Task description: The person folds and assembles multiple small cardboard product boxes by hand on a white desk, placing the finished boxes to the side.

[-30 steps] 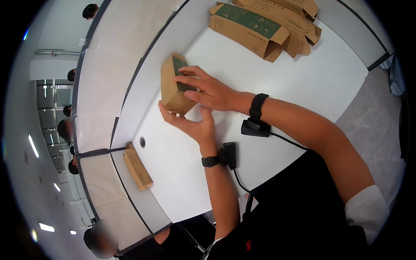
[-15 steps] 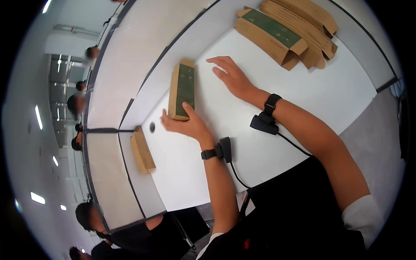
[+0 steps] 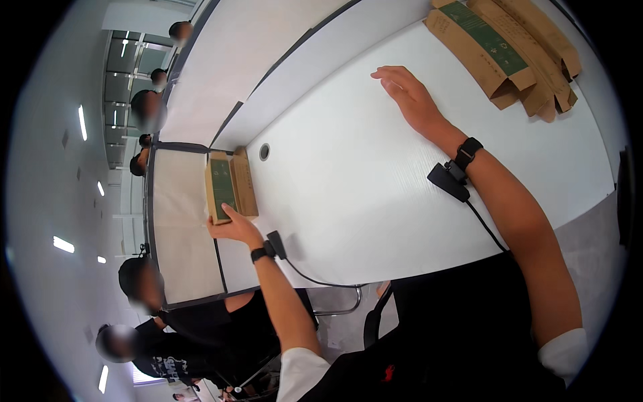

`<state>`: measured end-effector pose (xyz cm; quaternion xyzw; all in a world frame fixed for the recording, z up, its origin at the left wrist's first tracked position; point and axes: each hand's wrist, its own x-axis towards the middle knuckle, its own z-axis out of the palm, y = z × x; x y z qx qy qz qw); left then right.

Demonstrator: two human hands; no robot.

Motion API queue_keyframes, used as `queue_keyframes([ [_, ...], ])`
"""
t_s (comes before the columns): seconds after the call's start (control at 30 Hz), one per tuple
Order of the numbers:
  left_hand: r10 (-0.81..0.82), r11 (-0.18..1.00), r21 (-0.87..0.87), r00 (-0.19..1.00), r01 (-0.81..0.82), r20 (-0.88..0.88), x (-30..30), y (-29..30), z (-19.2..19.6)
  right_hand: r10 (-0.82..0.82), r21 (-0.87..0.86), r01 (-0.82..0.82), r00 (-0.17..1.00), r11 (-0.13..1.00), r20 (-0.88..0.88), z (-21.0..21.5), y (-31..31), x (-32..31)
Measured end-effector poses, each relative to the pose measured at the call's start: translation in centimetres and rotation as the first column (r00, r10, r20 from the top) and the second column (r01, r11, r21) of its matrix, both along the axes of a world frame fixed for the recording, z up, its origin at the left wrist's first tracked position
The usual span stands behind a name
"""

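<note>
Beyond the white table's near edge at six o'clock, the left hand clamps a green-and-brown box at nine, near a brown box occupying that corner, as the unclenched right hand extends over roomy tabletop at twelve, between open-ended cartons at one and the far partition.

held box: matt cardboard; cartons: matt cardboard; desktop: smooth, faint sheen; tube: shiny metal

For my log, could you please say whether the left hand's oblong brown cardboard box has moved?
Yes: the box crossed leftward past the round grey desktop hole.
</note>
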<state>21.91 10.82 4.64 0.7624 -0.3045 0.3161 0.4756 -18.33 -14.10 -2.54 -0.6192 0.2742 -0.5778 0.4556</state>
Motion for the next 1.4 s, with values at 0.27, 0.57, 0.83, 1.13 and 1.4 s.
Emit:
queue_keyframes([
  [0.27,0.408,0.695,0.475,0.840,-0.540,0.358,3.2,-0.2,-0.8,0.061,0.056,-0.060,0.998,0.997,-0.012,-0.8,-0.3,-0.9],
  [0.57,-0.418,0.844,0.369,0.908,0.389,0.000,-19.4,-14.2,-8.6,0.072,0.193,-0.073,0.997,0.978,0.012,-0.8,-0.9,-0.9],
  [0.83,-0.457,0.829,0.314,0.884,0.463,-0.099,-23.2,-18.0,-9.6,-0.132,-0.122,0.096,0.934,0.988,-0.331,0.2,-0.9,-2.1],
  [1.13,-0.418,0.806,0.346,0.876,0.479,-0.239,-25.2,-17.8,-8.5,-0.582,-0.512,0.369,0.106,0.776,-0.806,2.0,-10.0,-22.7],
  [1.4,-0.375,0.810,0.410,0.908,0.420,-0.188,-24.7,-17.9,-9.2,-0.315,-0.240,0.303,0.227,0.922,-0.922,3.2,-2.4,-13.6],
])
